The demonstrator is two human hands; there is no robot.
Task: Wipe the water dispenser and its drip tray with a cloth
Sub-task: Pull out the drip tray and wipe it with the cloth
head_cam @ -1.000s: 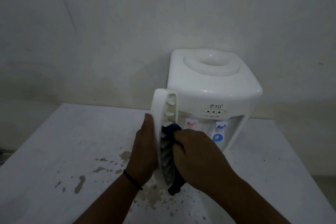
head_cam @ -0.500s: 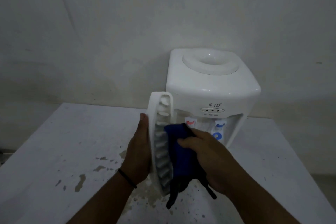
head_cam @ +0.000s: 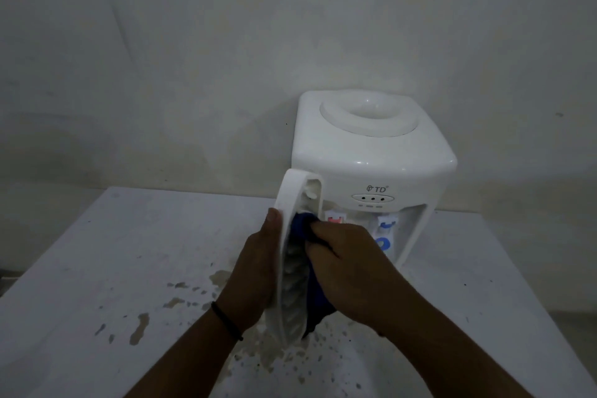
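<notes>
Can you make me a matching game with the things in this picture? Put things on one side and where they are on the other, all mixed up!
Things:
1. cloth
2. drip tray
3. dispenser
4. spilled drops

Places:
A. standing at the back of the table, by the wall
B. held on edge in the left hand
C. scattered on the tabletop
D. pressed against the tray by the right hand

Pairs: 1-D, 2-B, 3-A, 4-C
</notes>
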